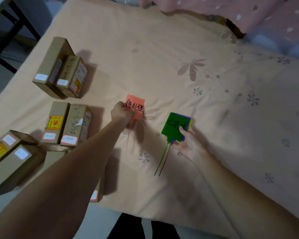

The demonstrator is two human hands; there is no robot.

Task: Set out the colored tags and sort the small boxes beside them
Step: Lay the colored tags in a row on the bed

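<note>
Your left hand (122, 113) pinches the red tag (135, 107), with black handwriting, above the bed (162, 54). Your right hand (188, 143) grips a fanned stack headed by the green tag (173, 126), its thin tails hanging toward you. Brown small boxes (67, 123) lie grouped on the bed's left side.

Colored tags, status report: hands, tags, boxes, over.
Left hand pinching orange paper tag over sheet. Right hand holding green-topped tag stack. Brown cardboard boxes grouped left, unsorted. Nothing blocking.
</note>
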